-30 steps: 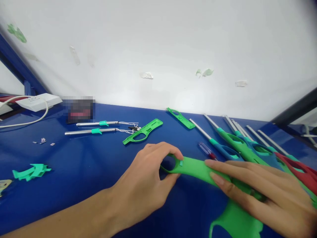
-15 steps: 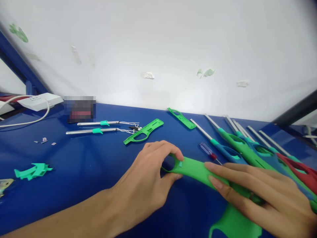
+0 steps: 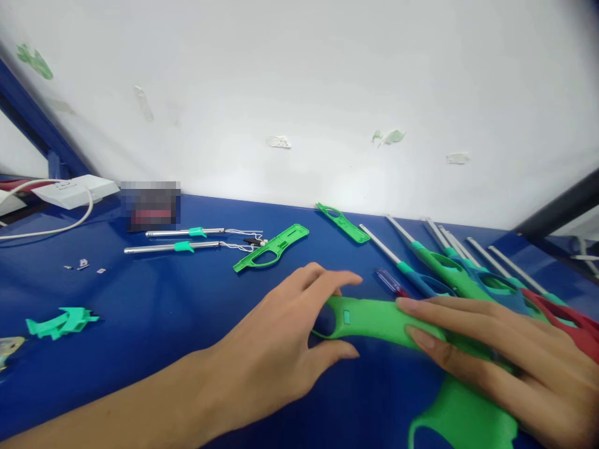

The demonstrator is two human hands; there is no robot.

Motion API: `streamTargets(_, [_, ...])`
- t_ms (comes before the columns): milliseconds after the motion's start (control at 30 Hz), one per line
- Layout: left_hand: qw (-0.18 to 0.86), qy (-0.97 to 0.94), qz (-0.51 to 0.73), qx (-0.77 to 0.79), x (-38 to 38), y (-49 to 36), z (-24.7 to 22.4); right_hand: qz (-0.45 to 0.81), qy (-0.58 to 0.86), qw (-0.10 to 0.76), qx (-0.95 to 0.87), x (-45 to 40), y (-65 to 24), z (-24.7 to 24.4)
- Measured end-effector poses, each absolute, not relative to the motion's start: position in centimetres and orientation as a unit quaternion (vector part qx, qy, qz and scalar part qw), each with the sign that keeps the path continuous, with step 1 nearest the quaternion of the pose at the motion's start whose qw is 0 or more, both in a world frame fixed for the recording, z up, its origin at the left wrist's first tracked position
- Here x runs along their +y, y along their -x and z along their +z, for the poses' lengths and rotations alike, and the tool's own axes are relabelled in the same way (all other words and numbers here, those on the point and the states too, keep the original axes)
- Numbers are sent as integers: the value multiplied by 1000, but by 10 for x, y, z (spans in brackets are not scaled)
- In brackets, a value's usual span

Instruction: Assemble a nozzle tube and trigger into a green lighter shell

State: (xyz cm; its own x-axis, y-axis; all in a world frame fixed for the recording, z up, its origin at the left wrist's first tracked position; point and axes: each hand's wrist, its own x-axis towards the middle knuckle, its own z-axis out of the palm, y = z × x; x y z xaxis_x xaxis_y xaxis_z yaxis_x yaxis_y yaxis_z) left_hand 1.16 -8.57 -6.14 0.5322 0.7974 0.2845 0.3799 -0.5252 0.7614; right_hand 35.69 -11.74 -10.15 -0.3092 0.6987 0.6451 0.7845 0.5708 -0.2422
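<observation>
My right hand [image 3: 510, 362] grips a green lighter handle casing [image 3: 374, 318] between fingers and thumb near its wide end. A small teal slider [image 3: 347, 317] shows in a slot in that casing. Around its looped end, my left hand [image 3: 299, 337] is open, with forefinger and thumb spread to either side; whether it touches the loop I cannot tell. A second green casing [image 3: 468, 415] hangs below my right hand, partly covered by it and cut off by the lower edge. How it is held is hidden.
Green casing halves [image 3: 271, 248] and two metal lighter tubes with wires [image 3: 173, 247] lie behind on the blue table. Several long lighters [image 3: 449, 268] and a screwdriver [image 3: 389, 282] are at right. Teal triggers [image 3: 63, 322] and a white power strip [image 3: 75, 190] are at left.
My left forefinger and thumb have come off the casing and spread apart. My right hand and both green casings have shifted slightly right.
</observation>
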Motion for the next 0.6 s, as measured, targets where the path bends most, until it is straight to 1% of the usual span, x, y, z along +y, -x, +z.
streamTargets(67, [322, -828, 302, 346, -85, -10, -58, -72, 449, 361, -814, -118, -357, -98])
streamTargets(133, [284, -848, 309, 323, -85, -9, -57, -71, 446, 356, -818, -117, -358, -97])
streamTargets(367, [81, -917, 308, 240, -82, -8, -57, -63, 448, 355, -818, -118, -361, -97])
streamTargets(433, [40, -924, 303, 231, -82, -9, -55, -70, 451, 350, -818, -120, -362, -97])
streamTargets(500, [25, -923, 305, 231, -82, -10, -54, -76, 454, 347, -817, -119, -362, -96])
streamTargets(600, [46, -911, 329, 245, -83, -10, -58, -77, 455, 338, -821, -120, -362, -92])
